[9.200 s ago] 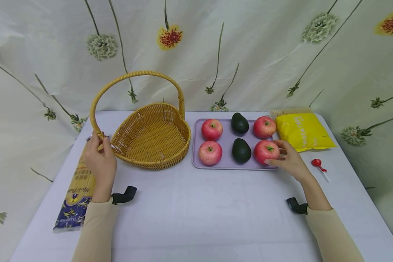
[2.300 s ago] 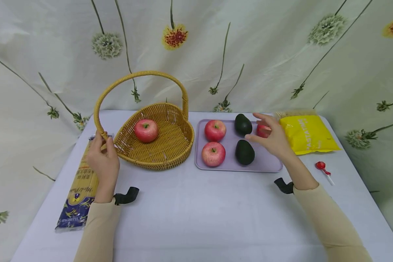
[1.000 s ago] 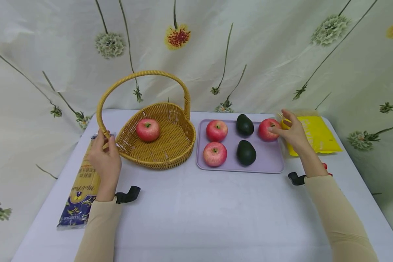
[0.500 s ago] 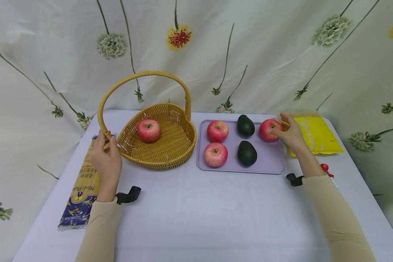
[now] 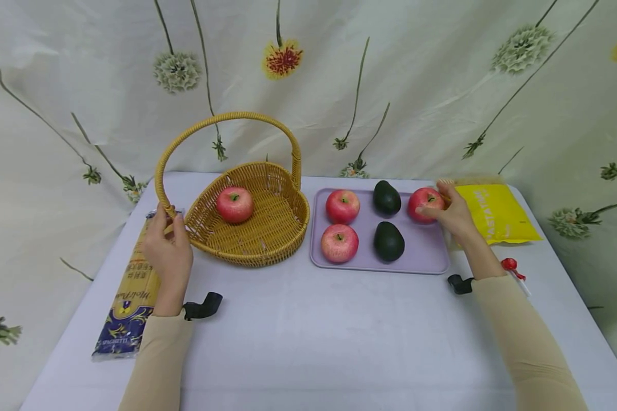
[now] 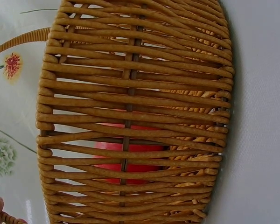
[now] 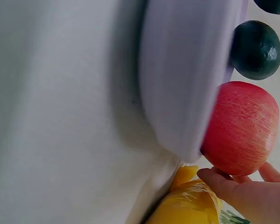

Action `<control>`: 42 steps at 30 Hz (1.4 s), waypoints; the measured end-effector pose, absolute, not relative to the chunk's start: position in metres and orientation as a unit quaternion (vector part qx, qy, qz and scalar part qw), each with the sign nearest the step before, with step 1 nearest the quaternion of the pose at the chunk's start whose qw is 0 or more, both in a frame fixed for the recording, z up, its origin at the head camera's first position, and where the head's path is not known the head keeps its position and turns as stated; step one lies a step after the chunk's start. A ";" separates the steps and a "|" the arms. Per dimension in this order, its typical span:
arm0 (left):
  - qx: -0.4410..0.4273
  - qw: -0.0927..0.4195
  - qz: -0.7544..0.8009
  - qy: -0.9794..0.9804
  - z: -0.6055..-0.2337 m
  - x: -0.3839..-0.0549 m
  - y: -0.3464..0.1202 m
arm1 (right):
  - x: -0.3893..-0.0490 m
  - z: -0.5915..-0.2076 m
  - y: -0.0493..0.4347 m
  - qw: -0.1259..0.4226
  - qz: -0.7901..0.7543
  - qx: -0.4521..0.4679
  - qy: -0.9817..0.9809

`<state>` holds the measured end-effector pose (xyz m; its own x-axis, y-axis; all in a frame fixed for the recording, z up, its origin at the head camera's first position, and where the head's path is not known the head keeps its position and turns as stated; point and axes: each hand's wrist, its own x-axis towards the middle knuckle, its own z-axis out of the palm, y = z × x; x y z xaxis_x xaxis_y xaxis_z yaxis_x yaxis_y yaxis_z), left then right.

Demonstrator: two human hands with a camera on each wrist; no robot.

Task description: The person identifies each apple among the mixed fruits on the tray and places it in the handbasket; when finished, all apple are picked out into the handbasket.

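Observation:
My left hand [image 5: 167,251] pinches the lower left end of the handle of a wicker basket [image 5: 252,245]. One red apple [image 5: 235,204] lies inside the basket; its red shows through the weave in the left wrist view. My right hand [image 5: 456,214] is at the back right apple [image 5: 425,204] on a lilac tray [image 5: 416,260], thumb at its front and fingers at its right side. In the right wrist view, fingertips touch that apple [image 7: 242,126], which sits at the tray's edge. Two more apples [image 5: 342,206] and two dark green avocados [image 5: 388,241] share the tray.
A yellow pasta bag [image 5: 499,214] lies behind my right hand, with a red lollipop [image 5: 510,265] in front of it. Partly under my left forearm is a spaghetti packet [image 5: 128,302]. A flowered cloth [image 5: 319,85] hangs behind the white table [image 5: 308,342].
The tray's front right apple is now in the basket. My right hand has gone from above the tray to the back right apple, and its fingers have closed in. My left hand stays on the handle.

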<state>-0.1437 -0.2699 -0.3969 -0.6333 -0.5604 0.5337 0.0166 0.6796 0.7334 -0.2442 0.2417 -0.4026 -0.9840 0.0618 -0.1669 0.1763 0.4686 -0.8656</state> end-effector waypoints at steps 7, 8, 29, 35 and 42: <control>0.158 0.397 -0.367 -0.826 -0.398 -0.144 -0.271 | -0.245 -0.406 0.239 0.070 -0.515 0.084 0.850; 0.158 0.397 -0.367 -0.826 -0.399 -0.144 -0.272 | -0.245 -0.407 0.239 0.070 -0.513 0.084 0.852; 0.157 0.396 -0.371 -0.825 -0.400 -0.145 -0.272 | -0.249 -0.413 0.241 0.061 -0.491 0.094 0.864; 0.155 0.397 -0.371 -0.825 -0.399 -0.145 -0.272 | -0.248 -0.413 0.241 0.053 -0.487 0.097 0.866; 0.156 0.396 -0.370 -0.826 -0.398 -0.144 -0.272 | -0.243 -0.409 0.242 0.030 -0.478 0.083 0.874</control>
<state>-0.1443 -0.2719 -0.3983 -0.6382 -0.5508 0.5379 0.0355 0.6769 0.7352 -0.2430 0.2419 -0.4088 -0.9845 0.1167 -0.1309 0.1731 0.5295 -0.8304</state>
